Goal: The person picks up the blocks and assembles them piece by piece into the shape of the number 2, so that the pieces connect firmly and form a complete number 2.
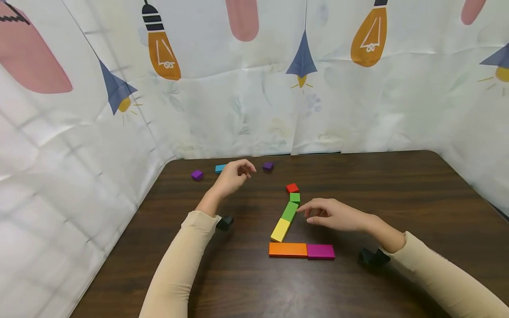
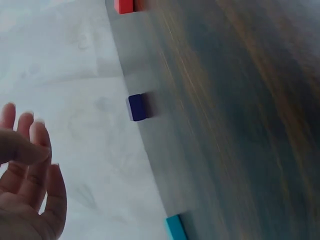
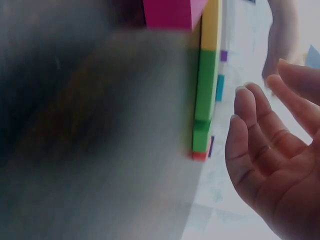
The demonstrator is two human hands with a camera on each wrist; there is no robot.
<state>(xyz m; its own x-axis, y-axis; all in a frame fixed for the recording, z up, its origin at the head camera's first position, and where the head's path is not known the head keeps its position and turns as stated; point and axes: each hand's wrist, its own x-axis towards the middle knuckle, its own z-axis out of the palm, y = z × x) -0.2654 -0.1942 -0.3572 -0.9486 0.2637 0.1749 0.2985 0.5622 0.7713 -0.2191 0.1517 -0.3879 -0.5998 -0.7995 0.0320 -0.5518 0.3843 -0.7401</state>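
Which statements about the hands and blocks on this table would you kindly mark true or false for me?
1. The right hand is nearer the long green block than the left hand is. True.
2. The left hand grips a block. False: it holds nothing.
3. The orange block and the pink-purple block lie end to end. True.
4. The red block is nearer the person than the yellow block. False: the red block is farther away.
5. In the head view, the blue block is between the two small purple blocks. True.
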